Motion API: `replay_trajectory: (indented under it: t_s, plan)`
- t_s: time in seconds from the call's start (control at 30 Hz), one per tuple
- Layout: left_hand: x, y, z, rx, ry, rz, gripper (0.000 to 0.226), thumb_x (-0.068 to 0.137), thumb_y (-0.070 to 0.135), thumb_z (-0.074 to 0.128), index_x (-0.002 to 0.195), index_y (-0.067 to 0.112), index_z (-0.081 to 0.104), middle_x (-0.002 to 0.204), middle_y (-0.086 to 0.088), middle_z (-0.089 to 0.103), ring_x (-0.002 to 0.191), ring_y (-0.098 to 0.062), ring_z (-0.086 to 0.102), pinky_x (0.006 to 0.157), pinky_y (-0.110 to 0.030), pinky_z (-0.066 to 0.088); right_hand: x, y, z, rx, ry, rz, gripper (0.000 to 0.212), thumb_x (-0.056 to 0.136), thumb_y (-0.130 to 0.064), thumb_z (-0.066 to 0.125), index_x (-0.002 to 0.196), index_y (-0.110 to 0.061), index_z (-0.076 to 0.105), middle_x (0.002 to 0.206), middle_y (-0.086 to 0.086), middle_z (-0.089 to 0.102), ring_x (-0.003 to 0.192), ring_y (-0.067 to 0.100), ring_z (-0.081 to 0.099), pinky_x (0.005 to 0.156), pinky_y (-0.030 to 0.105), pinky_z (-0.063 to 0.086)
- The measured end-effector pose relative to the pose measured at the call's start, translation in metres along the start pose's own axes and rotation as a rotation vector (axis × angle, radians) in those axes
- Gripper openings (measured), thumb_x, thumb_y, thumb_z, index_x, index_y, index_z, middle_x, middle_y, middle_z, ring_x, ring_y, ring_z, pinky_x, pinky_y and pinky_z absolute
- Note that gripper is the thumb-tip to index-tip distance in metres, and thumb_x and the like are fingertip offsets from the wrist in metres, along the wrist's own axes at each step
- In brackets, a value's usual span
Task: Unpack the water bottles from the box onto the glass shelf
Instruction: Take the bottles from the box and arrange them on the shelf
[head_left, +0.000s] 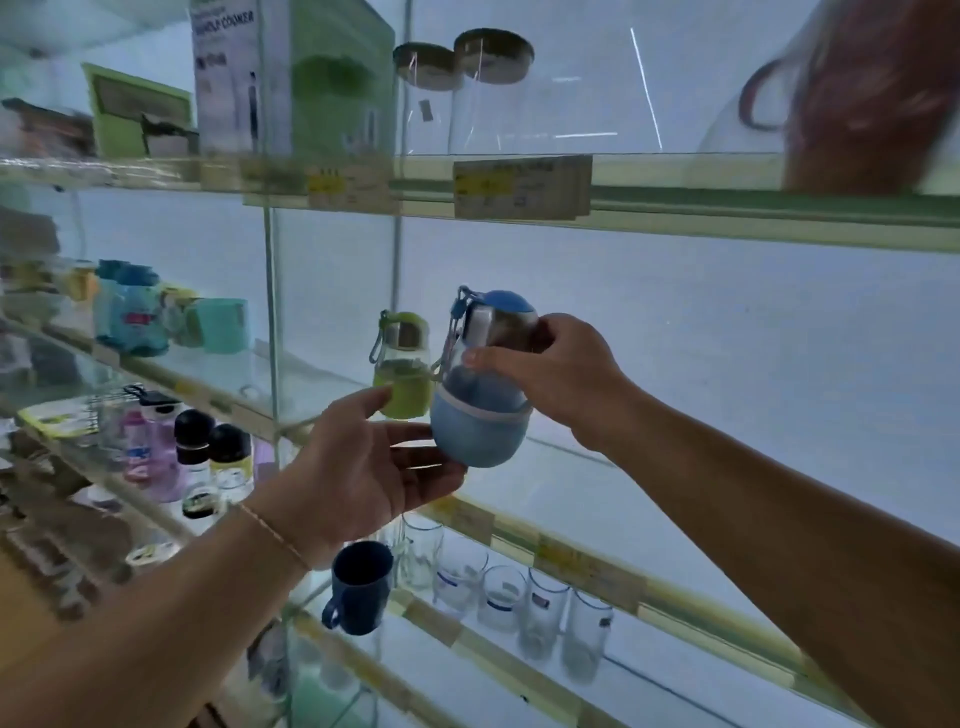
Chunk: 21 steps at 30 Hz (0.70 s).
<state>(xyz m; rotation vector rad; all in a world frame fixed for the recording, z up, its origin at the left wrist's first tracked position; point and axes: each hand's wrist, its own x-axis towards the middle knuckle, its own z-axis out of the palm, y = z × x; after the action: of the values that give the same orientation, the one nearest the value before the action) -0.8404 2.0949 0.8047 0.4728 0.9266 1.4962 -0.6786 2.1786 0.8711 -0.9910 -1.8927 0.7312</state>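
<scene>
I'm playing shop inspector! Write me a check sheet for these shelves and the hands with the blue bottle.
Surface: glass shelf with a pale yellow-green front edge.
Job's things: blue bottle held off the shelf; green bottle standing on it; box not in view.
Clutter: blue mug and drinking glasses on the shelf below; boxes and lidded jars above; more bottles to the left.
Hands: right hand pinches the blue bottle's upper part; left hand supports its base from below.
Cables: nothing seen.
Surroundings: lit white back wall; price labels on shelf edges.
</scene>
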Motion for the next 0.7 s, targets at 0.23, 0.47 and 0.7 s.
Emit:
replay_trajectory:
  t_s: [0.23, 0.47, 0.7]
  plan:
    - [0.036, -0.012, 0.049, 0.045, -0.043, -0.019, 0.071, 0.055, 0.029, 0.067, 0.116, -0.005, 0.054, 0.121, -0.035, 0.058, 0.110, -0.047, 0.060, 0.096, -0.053, 0.049, 0.030, 0.038, -0.033, -0.054, 0.059, 0.048, 0.052, 0.059, -0.051, 0.086, 0.097, -0.023, 0.064, 0.091, -0.007, 0.066, 0.087, 0.011, 0.064, 0.073, 0.032, 0.058]
    - [0.086, -0.020, 0.051, 0.010, -0.004, -0.062, 0.076, 0.082, 0.028, 0.070, 0.142, -0.001, 0.034, 0.129, -0.035, 0.050, 0.103, -0.055, 0.060, 0.087, -0.061, 0.052, 0.052, 0.072, -0.030, -0.154, 0.047, 0.097, 0.045, 0.063, -0.051, 0.085, 0.087, -0.025, 0.058, 0.083, -0.009, 0.063, 0.079, 0.008, 0.062, 0.066, 0.028, 0.055]
    - [0.101, -0.023, 0.048, -0.053, 0.044, -0.133, 0.087, 0.083, 0.033, 0.069, 0.146, -0.004, 0.022, 0.135, -0.039, 0.039, 0.114, -0.058, 0.049, 0.098, -0.060, 0.045, 0.060, 0.092, -0.018, -0.208, 0.040, 0.103, 0.045, 0.062, -0.054, 0.083, 0.088, -0.024, 0.063, 0.079, -0.010, 0.064, 0.075, 0.007, 0.062, 0.059, 0.025, 0.048]
